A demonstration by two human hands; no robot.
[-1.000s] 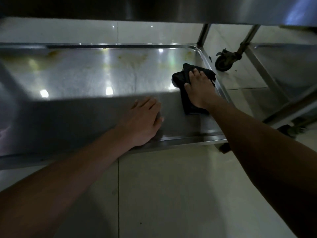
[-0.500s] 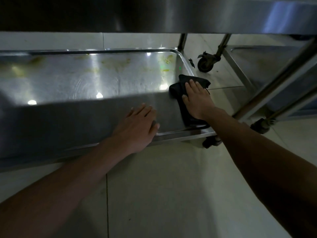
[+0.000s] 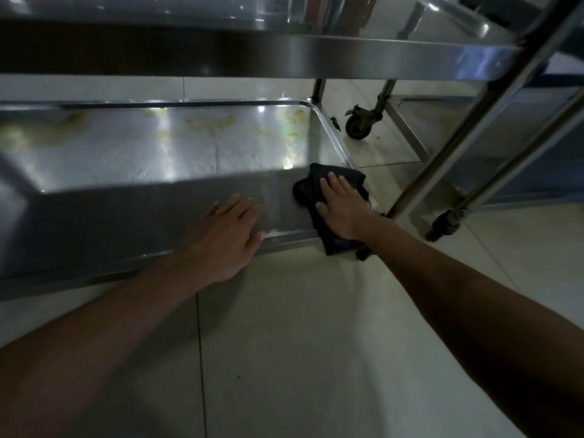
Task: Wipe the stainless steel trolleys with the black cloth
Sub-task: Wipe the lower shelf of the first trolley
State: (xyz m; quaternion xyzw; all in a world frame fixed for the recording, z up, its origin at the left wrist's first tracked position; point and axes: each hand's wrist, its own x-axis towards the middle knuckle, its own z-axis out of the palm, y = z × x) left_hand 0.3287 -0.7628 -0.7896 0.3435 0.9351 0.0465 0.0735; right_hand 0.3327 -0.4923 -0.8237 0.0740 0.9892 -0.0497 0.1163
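Observation:
The stainless steel trolley's bottom shelf (image 3: pixel 132 159) lies low over the floor, with yellowish stains along its far side. My right hand (image 3: pixel 343 207) presses flat on the black cloth (image 3: pixel 335 245) at the shelf's near right corner; part of the cloth hangs over the front rim. My left hand (image 3: pixel 226 240) rests palm down on the front rim, fingers spread, holding nothing. The trolley's upper shelf (image 3: pixel 284 58) crosses the top of the view.
A second steel trolley (image 3: pixel 458 128) stands to the right, with caster wheels (image 3: pixel 358 123) on the pale tiled floor (image 3: pixel 284 343). Slanted steel posts (image 3: pixel 467 134) rise at the right beside my right hand.
My right hand has drawn the cloth from farther in on the shelf back to the near right corner, over the front rim. The view has pulled back and tilted up.

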